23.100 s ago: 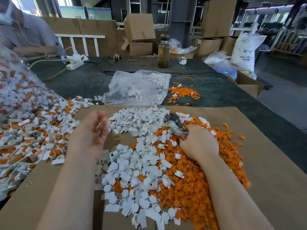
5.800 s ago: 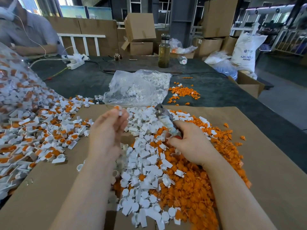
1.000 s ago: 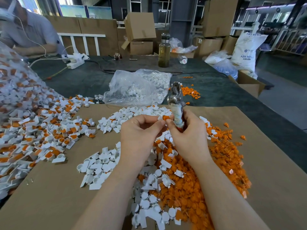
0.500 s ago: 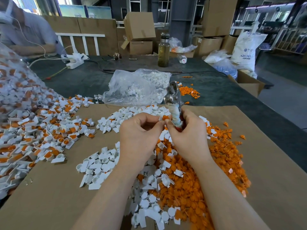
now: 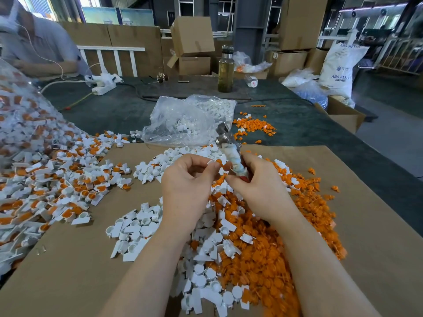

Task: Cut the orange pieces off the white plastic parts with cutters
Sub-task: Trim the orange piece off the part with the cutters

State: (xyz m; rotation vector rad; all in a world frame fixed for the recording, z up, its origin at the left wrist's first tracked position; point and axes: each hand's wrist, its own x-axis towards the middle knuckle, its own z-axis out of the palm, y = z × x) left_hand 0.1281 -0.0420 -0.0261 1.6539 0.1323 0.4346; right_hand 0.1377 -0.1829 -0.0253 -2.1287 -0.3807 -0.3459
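Lying on a dark green felt-covered table [image 5: 304, 124]: flat brown cardboard sheet [image 5: 366, 225], crumpled clear plastic bag [image 5: 183, 120], tall glass bottle [image 5: 226, 72], white power strip [image 5: 104, 86], small heap of orange plastic offcuts [image 5: 254, 126].

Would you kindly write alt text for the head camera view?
A person's left hand pinches a small white plastic part while the right hand holds tape-wrapped metal cutters upright, above heaped white parts and cut orange plastic pieces on brown cardboard.

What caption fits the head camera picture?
Right hand grips cutters, left hand pinches a white part.
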